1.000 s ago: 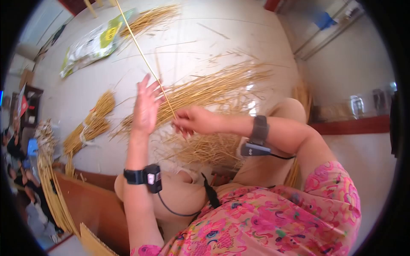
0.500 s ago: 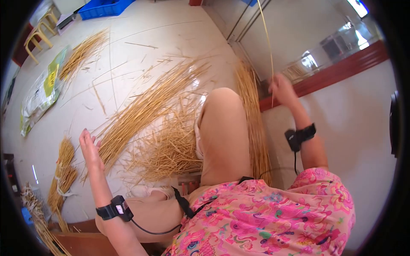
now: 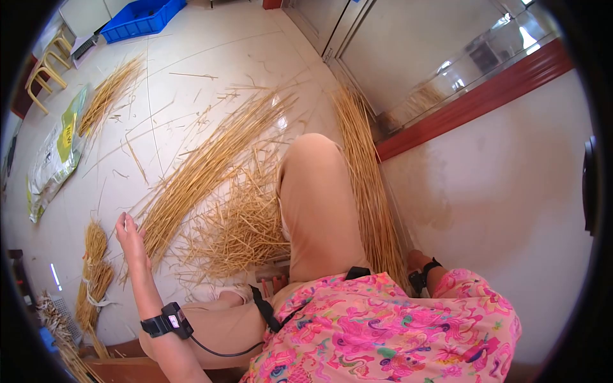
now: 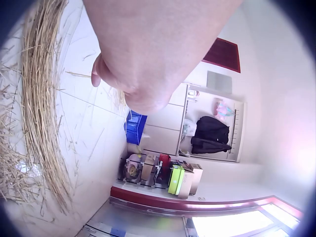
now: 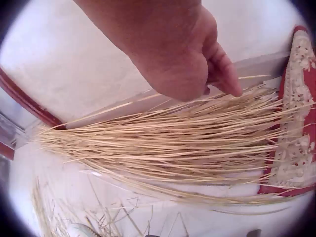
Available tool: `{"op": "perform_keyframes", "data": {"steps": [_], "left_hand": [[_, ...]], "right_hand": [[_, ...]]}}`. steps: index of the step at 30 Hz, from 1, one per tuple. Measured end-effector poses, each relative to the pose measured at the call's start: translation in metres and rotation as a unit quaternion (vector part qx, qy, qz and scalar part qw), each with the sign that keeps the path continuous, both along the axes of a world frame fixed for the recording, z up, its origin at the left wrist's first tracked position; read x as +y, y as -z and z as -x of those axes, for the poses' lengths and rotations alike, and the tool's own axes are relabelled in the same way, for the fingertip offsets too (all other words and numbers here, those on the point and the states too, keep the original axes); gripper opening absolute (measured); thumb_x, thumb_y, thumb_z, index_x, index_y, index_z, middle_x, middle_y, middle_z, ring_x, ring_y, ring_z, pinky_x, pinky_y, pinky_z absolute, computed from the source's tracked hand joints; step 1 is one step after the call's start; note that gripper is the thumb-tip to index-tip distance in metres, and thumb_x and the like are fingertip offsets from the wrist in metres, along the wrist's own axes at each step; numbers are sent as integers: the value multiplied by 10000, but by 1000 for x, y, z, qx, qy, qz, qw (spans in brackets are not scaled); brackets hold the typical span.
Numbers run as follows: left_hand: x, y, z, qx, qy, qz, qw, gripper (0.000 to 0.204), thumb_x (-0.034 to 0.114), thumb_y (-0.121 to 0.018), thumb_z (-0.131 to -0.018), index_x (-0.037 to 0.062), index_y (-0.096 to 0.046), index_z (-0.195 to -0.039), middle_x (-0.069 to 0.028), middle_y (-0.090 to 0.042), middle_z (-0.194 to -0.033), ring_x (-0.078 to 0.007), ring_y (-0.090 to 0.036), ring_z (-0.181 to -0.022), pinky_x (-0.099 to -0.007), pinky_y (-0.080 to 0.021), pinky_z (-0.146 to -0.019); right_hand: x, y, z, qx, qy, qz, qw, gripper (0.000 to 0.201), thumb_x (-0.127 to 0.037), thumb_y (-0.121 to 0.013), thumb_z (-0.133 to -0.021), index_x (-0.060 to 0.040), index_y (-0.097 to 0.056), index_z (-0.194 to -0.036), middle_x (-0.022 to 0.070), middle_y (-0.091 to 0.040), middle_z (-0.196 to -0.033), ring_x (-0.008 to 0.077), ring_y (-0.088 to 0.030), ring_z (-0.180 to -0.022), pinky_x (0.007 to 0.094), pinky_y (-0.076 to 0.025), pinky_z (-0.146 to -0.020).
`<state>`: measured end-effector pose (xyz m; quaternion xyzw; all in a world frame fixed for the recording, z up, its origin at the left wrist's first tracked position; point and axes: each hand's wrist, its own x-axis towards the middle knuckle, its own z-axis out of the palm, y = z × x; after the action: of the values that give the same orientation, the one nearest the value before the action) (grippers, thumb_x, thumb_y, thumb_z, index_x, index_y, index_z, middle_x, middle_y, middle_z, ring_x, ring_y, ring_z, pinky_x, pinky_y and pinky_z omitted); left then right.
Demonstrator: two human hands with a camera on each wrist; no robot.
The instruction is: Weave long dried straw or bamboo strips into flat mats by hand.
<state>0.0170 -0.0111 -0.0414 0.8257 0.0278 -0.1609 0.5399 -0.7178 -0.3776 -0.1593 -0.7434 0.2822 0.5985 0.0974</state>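
Observation:
My right hand (image 5: 197, 64) is low over a long bundle of straw (image 5: 163, 143) beside the wall. Its fingers (image 5: 228, 81) are curled, and a single straw stalk (image 5: 123, 104) runs through them, with its ends showing on either side. In the head view the right hand (image 3: 418, 260) is partly hidden behind the sleeve, close to the bundle's near end (image 3: 383, 236). My left hand (image 3: 133, 241) hangs in the air with loose fingers and nothing in it, near the end of another spread of long straw (image 3: 198, 169).
Short straw scraps (image 3: 242, 223) lie in a heap in front of the raised knee (image 3: 316, 166). Left are a tied straw bundle (image 3: 94, 274), a plastic sack (image 3: 60, 153) and more straw (image 3: 112, 92). A blue crate (image 3: 140, 22) stands far back. The wall (image 3: 485, 140) bounds the right.
My right hand has left the left hand's side and swung right with the straw stalk, then down to the wall-side bundle. The left hand stays raised; the head view has turned right.

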Motion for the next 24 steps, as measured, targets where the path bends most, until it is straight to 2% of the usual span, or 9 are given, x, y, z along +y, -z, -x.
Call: {"op": "perform_keyframes", "data": {"steps": [3,6,9,11,13,14,16,19,24], "left_hand": [[3,5,-3,3,3,-17,1000,507,365,-380,-966,46,-329,-1357,-191,-232,-1374,-320,-403,-1217,-405,-405,-971],[5,6,-3,4,5,-26,1000,501,362,-383,-965,55,-331,-1358,-189,-224,-1375,-313,-414,-1204,-398,-408,-965],[6,7,-4,-2,8,-32,999,505,367,-388,-963,60,-330,-1361,-188,-219,-1377,-304,-417,-1199,-388,-408,-965],[9,11,-5,-15,18,-39,999,509,371,-391,-962,61,-329,-1361,-187,-218,-1378,-297,-416,-1199,-381,-408,-963],[4,5,-3,-13,20,-35,999,509,370,-396,-960,62,-331,-1360,-184,-217,-1380,-290,-413,-1202,-377,-411,-959],[1,2,-2,-13,22,-33,999,509,369,-399,-959,62,-332,-1359,-183,-216,-1382,-286,-411,-1204,-375,-413,-956],[-3,-1,0,-10,24,-29,999,503,364,-402,-959,63,-336,-1356,-182,-218,-1382,-282,-408,-1207,-373,-416,-954],[-1,1,-1,-16,30,-36,999,494,358,-408,-958,67,-343,-1352,-180,-220,-1380,-280,-406,-1209,-374,-417,-955],[-1,0,1,-6,34,-25,999,482,342,-429,-953,73,-355,-1346,-177,-237,-1373,-282,-407,-1204,-382,-425,-948]], "right_hand": [[-9,14,36,44,-209,-144,966,227,-262,-668,-660,-94,-719,-804,135,-674,-872,315,-645,-871,388,-516,-768],[-26,54,88,34,-103,-163,981,247,-251,-696,-627,-92,-719,-815,132,-678,-876,315,-648,-861,387,-518,-767],[-6,-52,-26,57,23,-56,997,175,-198,-669,-664,-90,-709,-795,130,-676,-856,312,-649,-863,389,-517,-753],[-42,18,3,55,-162,-73,983,163,-208,-602,-721,-87,-702,-762,144,-671,-841,316,-648,-845,403,-509,-734],[-89,74,-4,-139,-119,72,981,214,-222,-562,-774,-46,-684,-783,164,-664,-838,334,-639,-805,431,-502,-703],[-117,83,-19,-234,-94,143,957,243,-228,-542,-800,-25,-675,-793,174,-660,-836,343,-634,-785,445,-499,-687],[-90,-27,-179,-387,186,230,873,316,-277,-493,-849,-11,-663,-848,249,-624,-848,418,-600,-802,467,-479,-725],[-108,-58,-278,-579,188,221,762,286,-241,-536,-828,20,-641,-881,242,-627,-855,411,-593,-840,449,-471,-753],[-128,-57,-369,-509,316,116,792,250,-192,-536,-833,4,-653,-934,143,-657,-756,220,-653,-692,342,-508,-623]]}}
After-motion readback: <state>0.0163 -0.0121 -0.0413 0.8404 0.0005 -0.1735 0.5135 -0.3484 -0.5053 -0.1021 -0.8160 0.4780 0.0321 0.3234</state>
